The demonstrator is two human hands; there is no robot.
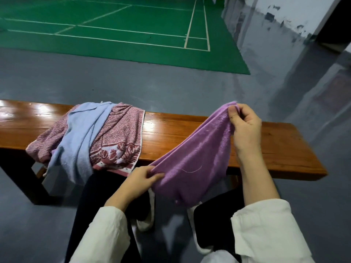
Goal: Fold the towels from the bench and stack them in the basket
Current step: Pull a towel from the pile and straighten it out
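A purple towel [197,154] hangs stretched between both hands in front of the wooden bench [190,130]. My right hand [245,126] pinches its upper corner above the bench's right half. My left hand [140,179] grips its lower edge near the bench's front edge. On the bench's left half lies a heap: a light blue towel [81,135] draped over a red-and-white patterned towel [121,133], both spilling over the front edge. No basket is visible.
Grey floor [133,82] surrounds the bench, with a green court mat [114,25] beyond. A grey-white wall [284,19] runs at the right. My dark-clothed legs and white straps [150,213] hang below the towel.
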